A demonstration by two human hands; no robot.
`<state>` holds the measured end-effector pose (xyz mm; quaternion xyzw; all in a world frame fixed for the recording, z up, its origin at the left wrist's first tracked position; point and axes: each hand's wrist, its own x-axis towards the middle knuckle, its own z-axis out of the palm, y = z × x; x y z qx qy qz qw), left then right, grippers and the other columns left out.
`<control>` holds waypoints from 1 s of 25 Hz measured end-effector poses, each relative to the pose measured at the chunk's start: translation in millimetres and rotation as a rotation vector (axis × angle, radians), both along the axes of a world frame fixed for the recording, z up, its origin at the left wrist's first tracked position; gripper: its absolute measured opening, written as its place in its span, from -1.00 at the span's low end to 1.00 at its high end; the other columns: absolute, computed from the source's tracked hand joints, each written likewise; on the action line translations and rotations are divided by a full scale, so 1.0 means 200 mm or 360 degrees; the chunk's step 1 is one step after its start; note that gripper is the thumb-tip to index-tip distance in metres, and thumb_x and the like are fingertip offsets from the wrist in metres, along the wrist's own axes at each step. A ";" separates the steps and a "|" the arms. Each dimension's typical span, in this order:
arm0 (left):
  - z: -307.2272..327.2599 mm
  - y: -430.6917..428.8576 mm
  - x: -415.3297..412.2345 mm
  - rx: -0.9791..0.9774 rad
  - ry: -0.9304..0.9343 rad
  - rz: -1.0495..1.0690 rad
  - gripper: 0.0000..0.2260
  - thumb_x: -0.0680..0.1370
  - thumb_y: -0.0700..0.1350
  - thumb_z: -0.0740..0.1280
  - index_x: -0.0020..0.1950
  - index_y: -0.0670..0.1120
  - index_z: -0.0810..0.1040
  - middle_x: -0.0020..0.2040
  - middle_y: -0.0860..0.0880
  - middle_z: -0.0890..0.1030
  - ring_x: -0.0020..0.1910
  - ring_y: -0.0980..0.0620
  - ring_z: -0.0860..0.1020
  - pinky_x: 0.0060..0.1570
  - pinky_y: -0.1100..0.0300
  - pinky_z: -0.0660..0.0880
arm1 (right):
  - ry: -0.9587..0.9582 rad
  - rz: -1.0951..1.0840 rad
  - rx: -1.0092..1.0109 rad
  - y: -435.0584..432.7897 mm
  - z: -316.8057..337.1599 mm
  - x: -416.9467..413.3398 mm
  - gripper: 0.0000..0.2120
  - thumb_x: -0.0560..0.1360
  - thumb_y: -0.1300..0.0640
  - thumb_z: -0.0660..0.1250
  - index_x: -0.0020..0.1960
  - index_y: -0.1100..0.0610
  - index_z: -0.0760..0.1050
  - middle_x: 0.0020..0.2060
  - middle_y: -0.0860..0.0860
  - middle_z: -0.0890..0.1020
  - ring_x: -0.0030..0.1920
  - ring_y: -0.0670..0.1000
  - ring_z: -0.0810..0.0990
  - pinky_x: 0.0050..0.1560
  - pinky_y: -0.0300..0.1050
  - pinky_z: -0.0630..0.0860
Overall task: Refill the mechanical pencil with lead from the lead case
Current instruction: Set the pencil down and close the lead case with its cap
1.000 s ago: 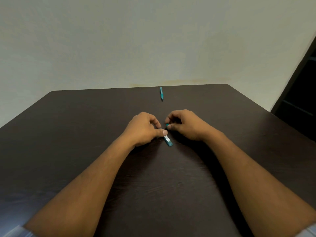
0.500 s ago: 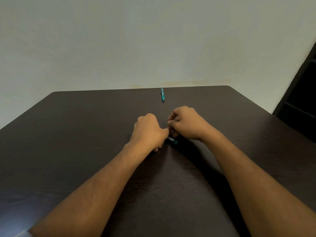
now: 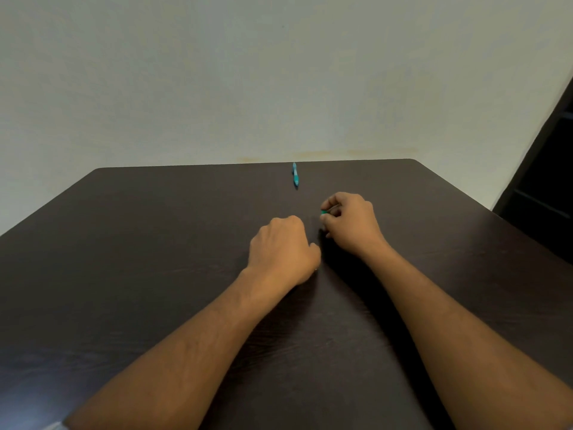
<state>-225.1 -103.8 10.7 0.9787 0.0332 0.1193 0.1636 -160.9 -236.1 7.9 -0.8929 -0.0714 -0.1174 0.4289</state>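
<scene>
On the dark table [image 3: 155, 274], near its far edge, the pencil [image 3: 295, 175] is lying untouched, well apart from both hands. The right hand [image 3: 350, 226] is pinching a small teal piece [image 3: 324, 212], probably the cap of the lead case. The left hand [image 3: 283, 249] is curled into a fist; what it is gripping is hidden, though the case body is likely inside. By my judgement the case is only being opened: lead still has to be drawn out and fed into the pencil.
</scene>
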 end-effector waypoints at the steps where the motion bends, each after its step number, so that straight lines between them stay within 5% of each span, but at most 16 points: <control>1: 0.00 0.01 0.00 -0.0038 0.0009 -0.0003 -0.67 0.49 0.06 0.40 -0.30 0.02 0.30 -0.31 0.03 0.39 -0.37 0.02 0.39 -0.46 0.14 0.22 | 0.0011 0.0031 0.0060 0.00 0.00 0.00 -0.89 0.53 0.29 0.38 -0.06 0.09 0.57 -0.22 0.05 0.68 -0.30 -0.01 0.68 -0.14 -0.06 0.67; 4: 0.01 0.02 0.01 -0.0099 0.0008 -0.0074 -0.75 0.49 0.00 0.41 -0.28 -0.02 0.40 -0.31 -0.01 0.48 -0.36 0.04 0.46 -0.47 0.15 0.26 | 0.0048 0.0148 0.0184 0.00 0.00 -0.01 -0.83 0.52 0.33 0.38 -0.05 0.08 0.63 -0.23 0.01 0.67 -0.37 -0.09 0.63 -0.27 -0.20 0.63; 9: 0.03 0.03 0.00 0.0038 -0.0046 -0.0174 -0.71 0.53 -0.06 0.39 -0.30 -0.01 0.33 -0.32 0.00 0.45 -0.39 0.07 0.43 -0.47 0.18 0.23 | 0.0090 0.0369 0.0328 0.00 -0.01 -0.01 -0.83 0.53 0.31 0.41 0.10 0.16 0.64 -0.14 0.06 0.68 -0.22 -0.02 0.64 -0.11 -0.09 0.66; 17: 0.01 0.05 0.01 -0.0022 -0.0048 -0.0273 -0.80 0.59 -0.08 0.33 -0.21 -0.01 0.41 -0.26 -0.01 0.50 -0.33 0.07 0.48 -0.42 0.15 0.34 | 0.0122 0.0417 0.0411 -0.02 -0.03 0.00 -0.90 0.51 0.33 0.42 -0.05 0.16 0.64 -0.18 0.11 0.70 -0.27 -0.01 0.62 -0.14 -0.07 0.64; 20: 0.01 0.10 0.03 -0.0224 -0.0188 -0.0311 -0.89 0.60 -0.08 0.29 -0.03 -0.10 0.55 -0.18 -0.04 0.57 -0.23 0.05 0.55 -0.20 0.04 0.56 | 0.0310 0.0526 0.0729 -0.03 -0.02 0.01 -0.88 0.51 0.37 0.38 -0.04 0.23 0.67 -0.28 0.10 0.67 -0.32 -0.04 0.58 -0.19 -0.14 0.59; 25: -0.01 0.15 0.06 -0.0318 -0.0422 -0.0462 -0.86 0.61 -0.08 0.28 0.11 -0.08 0.56 -0.02 0.00 0.51 -0.17 0.05 0.53 -0.16 0.07 0.53 | 0.0632 0.0692 0.1199 -0.03 -0.01 0.00 -0.86 0.54 0.36 0.37 0.06 0.33 0.66 -0.15 0.21 0.68 -0.22 0.04 0.64 -0.15 -0.12 0.63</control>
